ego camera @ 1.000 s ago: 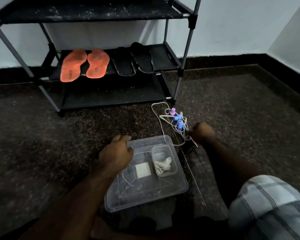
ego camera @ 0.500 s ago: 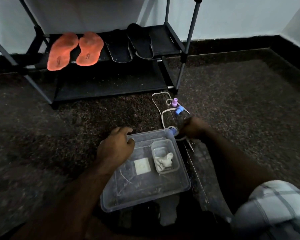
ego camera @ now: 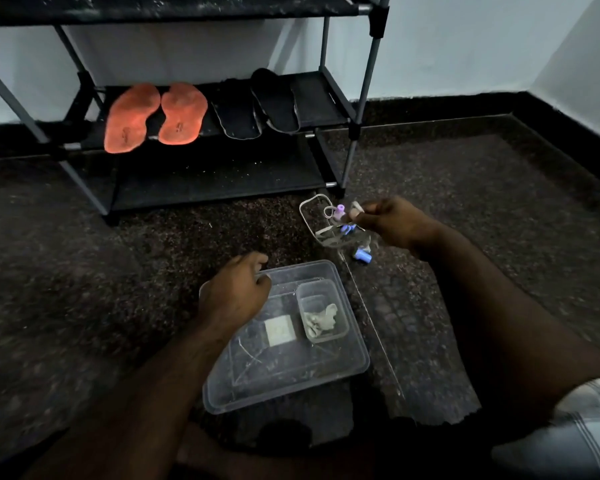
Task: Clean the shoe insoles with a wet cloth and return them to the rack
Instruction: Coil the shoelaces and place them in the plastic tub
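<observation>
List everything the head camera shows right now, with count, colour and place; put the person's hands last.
rack: one, black shelves on grey poles, against the wall.
orange insoles: two, orange, left on the middle shelf.
black insoles: two, black, right of the orange pair.
tray: one, clear plastic, on the floor.
small tub: one, clear, inside the tray's right side.
cloth: one, pale grey, in the small tub.
white pad: one, white, on the tray bottom.
tubing bundle: one, white with purple and blue fittings, beside the rack's foot.
left hand: on the tray's far-left rim.
right hand: pinching the tubing bundle.
</observation>
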Demonstrator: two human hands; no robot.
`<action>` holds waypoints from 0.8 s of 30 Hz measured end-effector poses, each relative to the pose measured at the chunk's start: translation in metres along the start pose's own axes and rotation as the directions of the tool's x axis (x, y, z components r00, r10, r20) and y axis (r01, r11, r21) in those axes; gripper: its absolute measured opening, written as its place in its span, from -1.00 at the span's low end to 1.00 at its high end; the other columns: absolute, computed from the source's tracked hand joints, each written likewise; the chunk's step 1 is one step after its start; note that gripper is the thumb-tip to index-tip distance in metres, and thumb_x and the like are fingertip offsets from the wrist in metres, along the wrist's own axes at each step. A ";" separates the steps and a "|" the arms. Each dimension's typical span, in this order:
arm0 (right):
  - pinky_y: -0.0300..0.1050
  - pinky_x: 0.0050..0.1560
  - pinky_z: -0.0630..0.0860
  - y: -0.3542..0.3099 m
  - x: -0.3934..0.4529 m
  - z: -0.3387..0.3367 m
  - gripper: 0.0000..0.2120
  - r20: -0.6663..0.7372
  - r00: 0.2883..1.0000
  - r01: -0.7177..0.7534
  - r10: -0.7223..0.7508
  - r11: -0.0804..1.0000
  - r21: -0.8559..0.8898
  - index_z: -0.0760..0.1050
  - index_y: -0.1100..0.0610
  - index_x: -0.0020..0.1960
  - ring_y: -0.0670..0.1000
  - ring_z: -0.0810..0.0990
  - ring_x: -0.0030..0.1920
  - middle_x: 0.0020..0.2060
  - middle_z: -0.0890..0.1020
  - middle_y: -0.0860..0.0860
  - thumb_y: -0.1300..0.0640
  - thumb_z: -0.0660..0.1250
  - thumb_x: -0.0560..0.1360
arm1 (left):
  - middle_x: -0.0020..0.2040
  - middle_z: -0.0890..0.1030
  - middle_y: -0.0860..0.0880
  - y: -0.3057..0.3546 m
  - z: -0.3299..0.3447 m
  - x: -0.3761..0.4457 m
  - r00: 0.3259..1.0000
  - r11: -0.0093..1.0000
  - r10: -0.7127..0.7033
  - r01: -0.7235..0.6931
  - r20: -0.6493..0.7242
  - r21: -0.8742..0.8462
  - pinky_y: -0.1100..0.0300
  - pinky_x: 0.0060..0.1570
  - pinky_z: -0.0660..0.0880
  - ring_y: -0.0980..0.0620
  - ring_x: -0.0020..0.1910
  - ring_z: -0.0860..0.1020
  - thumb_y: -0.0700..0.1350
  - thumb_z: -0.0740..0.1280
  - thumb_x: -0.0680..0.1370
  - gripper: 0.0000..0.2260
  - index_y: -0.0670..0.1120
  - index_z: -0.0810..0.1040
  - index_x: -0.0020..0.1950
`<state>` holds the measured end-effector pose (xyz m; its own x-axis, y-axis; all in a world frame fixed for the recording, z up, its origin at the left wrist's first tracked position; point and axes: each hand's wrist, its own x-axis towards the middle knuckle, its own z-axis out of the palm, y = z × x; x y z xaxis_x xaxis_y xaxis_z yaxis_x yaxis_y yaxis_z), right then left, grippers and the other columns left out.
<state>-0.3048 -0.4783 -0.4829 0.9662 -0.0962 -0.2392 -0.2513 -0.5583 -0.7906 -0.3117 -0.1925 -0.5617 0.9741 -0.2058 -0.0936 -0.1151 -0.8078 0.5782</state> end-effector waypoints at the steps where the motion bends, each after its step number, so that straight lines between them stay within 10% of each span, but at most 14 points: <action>1: -0.29 -0.39 0.34 -0.008 -0.003 0.001 -0.76 0.014 0.999 0.037 -0.036 0.997 -0.066 0.69 0.06 -0.07 -0.18 0.38 -0.46 -0.46 0.54 -0.10 -0.04 0.31 0.58 | 0.23 0.59 0.09 0.002 -0.002 -0.001 1.000 0.999 0.019 -0.020 -0.012 -0.038 0.01 0.20 0.54 0.04 0.17 0.58 0.02 0.31 0.55 -0.66 0.15 0.51 0.33; 10: -0.10 -0.13 0.49 -0.085 -0.039 0.037 -0.71 0.182 0.938 0.292 -0.295 0.955 0.040 0.64 0.22 0.07 0.03 0.59 -0.15 -0.04 0.66 0.26 0.02 0.26 0.62 | 0.23 0.58 0.15 0.035 -0.029 -0.011 0.974 0.871 0.223 -0.220 -0.047 -0.439 0.24 0.20 0.48 0.27 0.20 0.53 -0.06 0.40 0.59 -0.50 0.15 0.36 0.50; 15: -0.15 -0.30 0.49 -0.109 -0.054 0.059 -0.71 0.250 0.915 0.284 -0.317 0.945 0.160 0.58 0.32 0.05 0.01 0.53 -0.34 -0.37 0.57 0.08 0.09 0.23 0.64 | 0.24 0.62 0.10 0.036 -0.043 -0.015 0.970 0.748 0.234 -0.222 -0.064 -0.625 0.23 0.23 0.50 0.19 0.23 0.57 0.00 0.36 0.61 -0.63 0.15 0.45 0.42; 19: -0.14 -0.39 0.42 -0.113 -0.060 0.066 -0.63 0.270 0.910 0.283 -0.313 0.948 0.147 0.56 0.37 0.04 -0.02 0.44 -0.45 -0.46 0.50 0.02 0.03 0.25 0.63 | -0.06 0.65 0.07 0.033 -0.051 -0.018 0.975 0.718 0.203 -0.208 -0.086 -0.664 0.21 -0.13 0.51 0.15 -0.14 0.58 -0.11 0.34 0.63 -0.90 -0.02 0.55 0.14; 24: -0.09 -0.38 0.49 -0.118 -0.067 0.076 -0.63 0.323 0.905 0.273 -0.275 0.961 0.055 0.60 0.25 -0.02 -0.01 0.42 -0.41 -0.35 0.49 0.09 -0.05 0.23 0.63 | 0.19 0.64 -0.01 0.038 -0.059 -0.026 0.952 0.700 0.282 -0.289 -0.119 -0.653 0.23 0.16 0.52 0.15 0.17 0.59 -0.33 0.31 0.57 -0.56 0.17 0.49 0.28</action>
<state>-0.3440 -0.3434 -0.4161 0.9255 0.3328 -0.1808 0.0189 -0.5174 -0.8555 -0.3303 -0.1855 -0.4897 0.9180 -0.3579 0.1709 -0.2355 -0.1450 0.9610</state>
